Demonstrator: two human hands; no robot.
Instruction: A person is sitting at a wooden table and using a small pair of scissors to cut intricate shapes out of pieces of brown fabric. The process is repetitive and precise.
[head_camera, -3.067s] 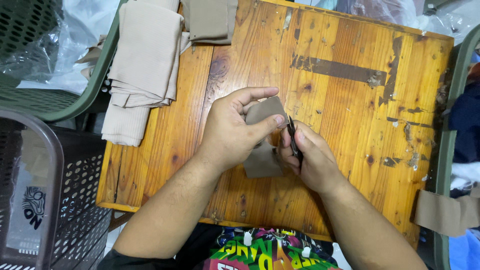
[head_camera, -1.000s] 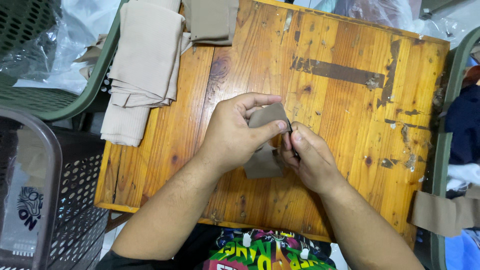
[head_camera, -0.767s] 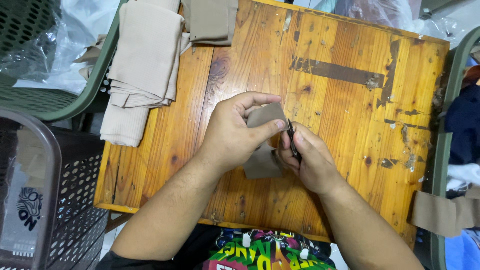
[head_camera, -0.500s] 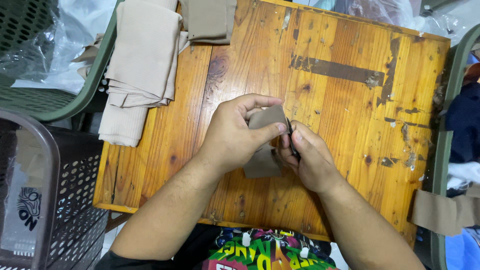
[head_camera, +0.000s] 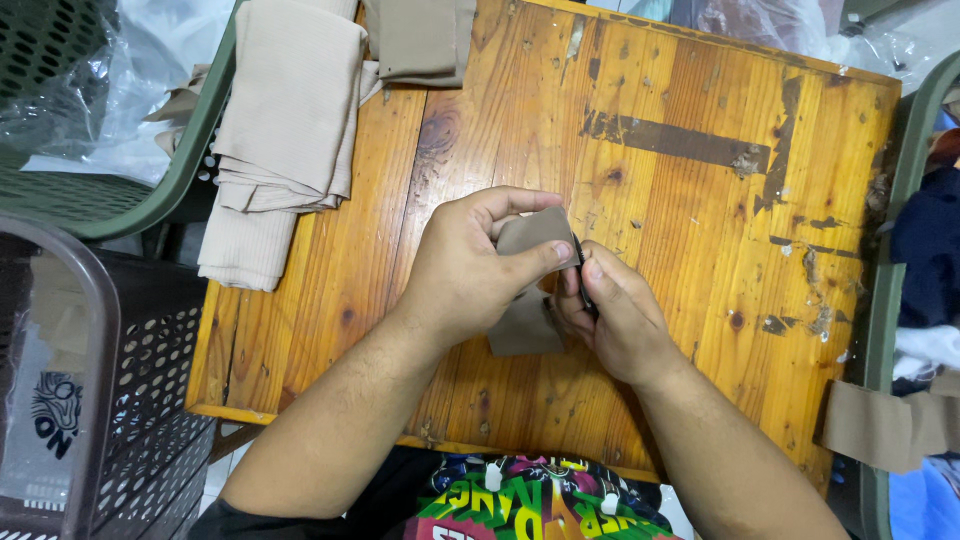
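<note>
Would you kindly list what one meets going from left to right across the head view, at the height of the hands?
Dark perforated basket → stack of folded beige cloth → left hand → small beige cloth piece → right hand → green basket rim.

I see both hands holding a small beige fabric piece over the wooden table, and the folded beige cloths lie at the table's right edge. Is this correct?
Not quite. The head view shows the folded beige cloths at the table's left edge, hanging partly over it, not at the right. The rest holds: the left hand and the right hand hold the small beige fabric piece over the wooden table.
</note>
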